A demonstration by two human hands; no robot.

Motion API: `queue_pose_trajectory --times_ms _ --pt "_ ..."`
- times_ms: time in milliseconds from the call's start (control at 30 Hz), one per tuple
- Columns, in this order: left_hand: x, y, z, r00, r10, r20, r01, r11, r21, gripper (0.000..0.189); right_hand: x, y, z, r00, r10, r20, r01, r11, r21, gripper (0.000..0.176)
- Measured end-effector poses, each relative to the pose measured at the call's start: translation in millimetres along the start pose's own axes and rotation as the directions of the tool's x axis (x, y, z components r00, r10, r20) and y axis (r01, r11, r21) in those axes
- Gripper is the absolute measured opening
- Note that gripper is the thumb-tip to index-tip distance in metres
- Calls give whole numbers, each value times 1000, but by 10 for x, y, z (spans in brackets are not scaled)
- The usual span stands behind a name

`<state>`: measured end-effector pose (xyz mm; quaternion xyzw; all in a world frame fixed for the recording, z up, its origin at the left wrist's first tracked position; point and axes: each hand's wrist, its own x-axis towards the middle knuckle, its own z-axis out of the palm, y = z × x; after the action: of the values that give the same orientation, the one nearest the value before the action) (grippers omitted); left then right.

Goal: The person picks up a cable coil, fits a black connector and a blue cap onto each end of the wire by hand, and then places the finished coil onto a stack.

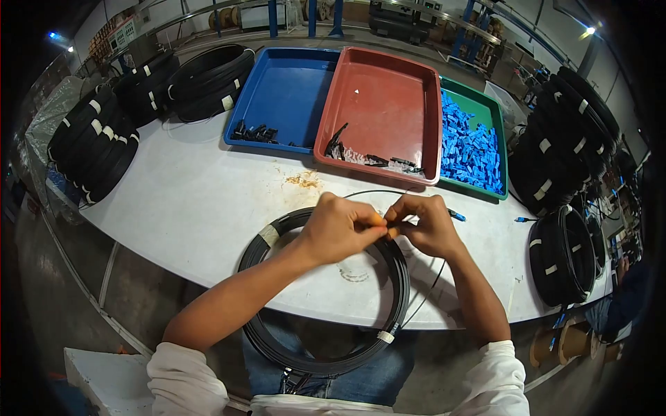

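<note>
A coil of black cable [400, 291] with white tape bands lies over the table's front edge. Above its upper side my left hand [341, 225] is closed in a pinch, its fingertips meeting those of my right hand [424, 225]. My right hand is pinched too. Whatever the fingertips hold is too small and hidden to name. A thin black cable runs behind both hands, and a blue connector [456, 215] shows just right of my right hand.
Blue tray [239, 104], red tray [388, 90] and green tray [505, 166] stand behind my hands, the green one holding blue connectors [468, 149]. Stacked black coils [97, 149] stand left, more coils [565, 145] right. Another blue connector [524, 220] lies at the right.
</note>
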<state>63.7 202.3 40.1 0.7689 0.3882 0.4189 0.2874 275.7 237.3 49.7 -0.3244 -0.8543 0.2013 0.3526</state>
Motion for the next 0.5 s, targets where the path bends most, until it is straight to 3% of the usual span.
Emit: queue_pose_trajectory --times_ms 33,67,100,133,200,267,333,400,467,500 --pt "-15 -43 30 991 130 -2 -130 989 72 18 11 49 -46 981 114 155 -142 972 186 21" --pt "-14 -37 50 992 129 1 -128 989 68 18 10 100 -85 926 193 324 -305 889 342 21" --pt "-7 -7 59 989 147 -24 -144 985 96 17 20 141 -103 912 204 357 -339 863 373 20" --pt "1 18 59 985 167 -50 -159 979 128 17 15 127 -94 911 204 358 -340 863 374 20" --pt "17 38 36 983 169 -74 -154 973 174 18 26 46 -85 960 269 83 -278 860 428 18" --pt "38 46 13 959 236 -157 -211 964 161 20 -14 140 -36 981 186 46 -190 914 360 21" --pt "47 32 4 952 251 -178 -215 957 196 18 -43 127 70 996 -16 -88 29 987 156 25" --pt "45 38 -3 970 40 -240 -48 999 -27 14 -30 144 162 980 -97 -176 118 986 116 28" --pt "61 34 -28 971 -47 -236 20 993 -114 11 12 98 170 887 -390 -247 349 917 -193 28" --pt "72 29 -24 959 -196 -203 128 943 -306 12 14 114 210 849 -428 -310 369 900 -232 29"
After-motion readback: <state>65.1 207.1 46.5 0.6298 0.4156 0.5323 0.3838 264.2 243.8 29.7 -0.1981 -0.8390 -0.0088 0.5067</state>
